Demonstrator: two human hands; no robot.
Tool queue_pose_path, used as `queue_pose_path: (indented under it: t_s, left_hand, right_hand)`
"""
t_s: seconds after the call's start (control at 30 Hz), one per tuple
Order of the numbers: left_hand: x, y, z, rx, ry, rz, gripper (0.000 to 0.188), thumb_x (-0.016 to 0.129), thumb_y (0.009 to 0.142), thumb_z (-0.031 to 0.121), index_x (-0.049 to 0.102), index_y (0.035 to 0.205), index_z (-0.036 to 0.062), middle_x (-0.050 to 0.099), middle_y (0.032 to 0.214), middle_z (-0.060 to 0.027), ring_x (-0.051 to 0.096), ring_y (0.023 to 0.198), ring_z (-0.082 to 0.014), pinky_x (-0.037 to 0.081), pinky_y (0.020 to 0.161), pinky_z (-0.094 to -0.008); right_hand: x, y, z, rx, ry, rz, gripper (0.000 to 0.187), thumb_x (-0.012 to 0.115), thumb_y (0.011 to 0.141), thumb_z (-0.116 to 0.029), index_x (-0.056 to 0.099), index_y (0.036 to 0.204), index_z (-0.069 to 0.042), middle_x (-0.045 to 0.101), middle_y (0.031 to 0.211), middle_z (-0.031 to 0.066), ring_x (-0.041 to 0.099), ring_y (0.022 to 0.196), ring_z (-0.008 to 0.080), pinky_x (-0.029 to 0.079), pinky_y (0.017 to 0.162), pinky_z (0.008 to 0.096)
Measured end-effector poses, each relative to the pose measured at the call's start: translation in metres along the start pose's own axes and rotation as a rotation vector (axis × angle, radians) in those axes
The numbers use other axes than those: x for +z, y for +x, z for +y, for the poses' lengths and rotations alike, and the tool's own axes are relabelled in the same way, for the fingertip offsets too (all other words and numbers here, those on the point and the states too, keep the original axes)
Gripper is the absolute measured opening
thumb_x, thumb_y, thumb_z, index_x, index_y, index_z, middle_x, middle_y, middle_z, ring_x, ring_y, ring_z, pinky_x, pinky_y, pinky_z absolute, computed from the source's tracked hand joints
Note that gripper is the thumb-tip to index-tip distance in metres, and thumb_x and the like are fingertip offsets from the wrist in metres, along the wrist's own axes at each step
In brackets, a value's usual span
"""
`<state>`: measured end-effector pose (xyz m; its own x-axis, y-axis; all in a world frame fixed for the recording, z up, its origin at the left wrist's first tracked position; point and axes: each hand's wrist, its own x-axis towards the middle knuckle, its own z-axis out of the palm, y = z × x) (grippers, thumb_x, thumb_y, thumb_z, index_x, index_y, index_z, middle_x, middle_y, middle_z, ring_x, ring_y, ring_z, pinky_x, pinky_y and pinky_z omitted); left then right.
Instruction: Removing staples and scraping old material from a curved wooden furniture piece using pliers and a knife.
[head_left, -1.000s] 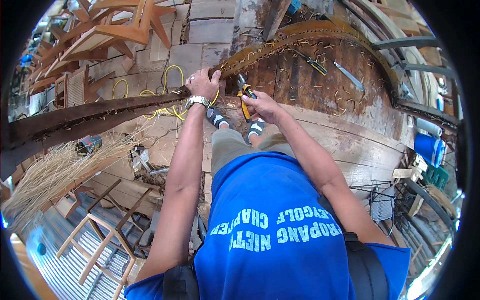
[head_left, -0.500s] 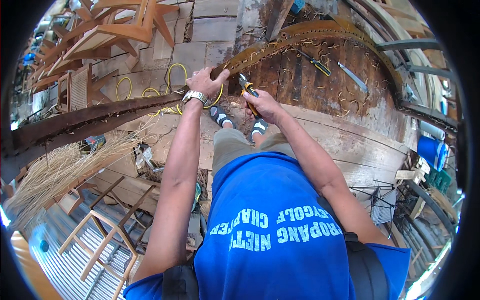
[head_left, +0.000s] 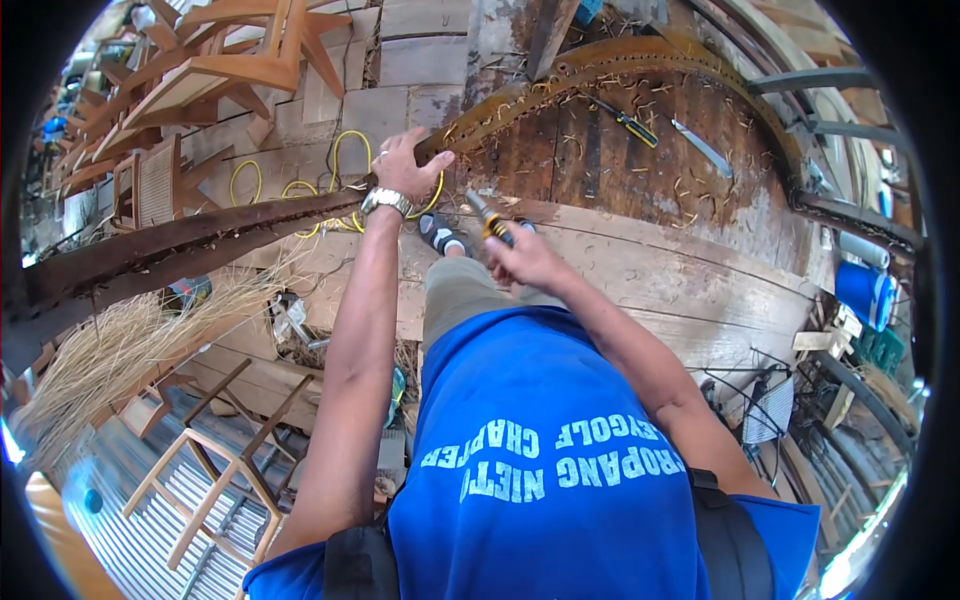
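Note:
My left hand (head_left: 408,170), with a metal-banded watch at its wrist, grips a long curved brown wooden frame (head_left: 200,225) with small holes along its edge. Its fingers reach over the far side while the thumb points right. In my right hand (head_left: 528,260) is a pair of pliers (head_left: 484,214) with yellow and black handles. Their jaws point up and left, slightly smeared by motion, apart from the frame. Short bits of cane cling to the frame's edge and litter the floor beyond it.
A yellow and black screwdriver (head_left: 636,129) and a pale blade (head_left: 702,148) lie on dark boards. Yellow cord (head_left: 337,165) loops behind my left hand. Wooden chairs (head_left: 220,75) crowd the far left. Long cane strands (head_left: 120,350) and a chair frame (head_left: 200,490) sit at near left.
My right hand has drawn the pliers back from the frame, down toward my body. My left hand keeps its grip, shifted only slightly.

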<state>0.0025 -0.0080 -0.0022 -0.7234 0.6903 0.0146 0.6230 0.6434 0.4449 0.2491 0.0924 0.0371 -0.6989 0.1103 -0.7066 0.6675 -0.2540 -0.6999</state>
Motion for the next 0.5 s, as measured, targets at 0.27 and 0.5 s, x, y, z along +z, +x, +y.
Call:
queue_pose_path:
  t_s: [0.27,0.5]
  left_hand:
    - [0.009,-0.087,0.060,-0.688,-1.323,-0.215,0.044,0.068,0.097,0.040,0.060,0.124,0.0062,0.074,0.097,-0.0070,0.067,0.079,-0.0127,0.052,0.066,-0.0274]
    - [0.042,-0.095,-0.006,-0.860,-1.159,0.081,0.025,0.065,0.099,0.025,0.068,0.109,0.0024,0.074,0.089,-0.0105,0.068,0.072,-0.0135,0.054,0.062,-0.0284]
  right_hand:
    - [-0.008,-0.003,-0.010,-0.012,-0.033,-0.037,0.027,0.061,0.101,-0.026,0.055,0.115,-0.004,0.064,0.087,0.0037,0.065,0.072,0.0117,0.053,0.059,0.0288]
    - [0.007,0.000,-0.004,0.063,0.229,-0.218,0.031,0.062,0.101,-0.031,0.057,0.119,-0.007,0.067,0.105,0.0051,0.066,0.088,0.0152,0.054,0.077,0.0339]
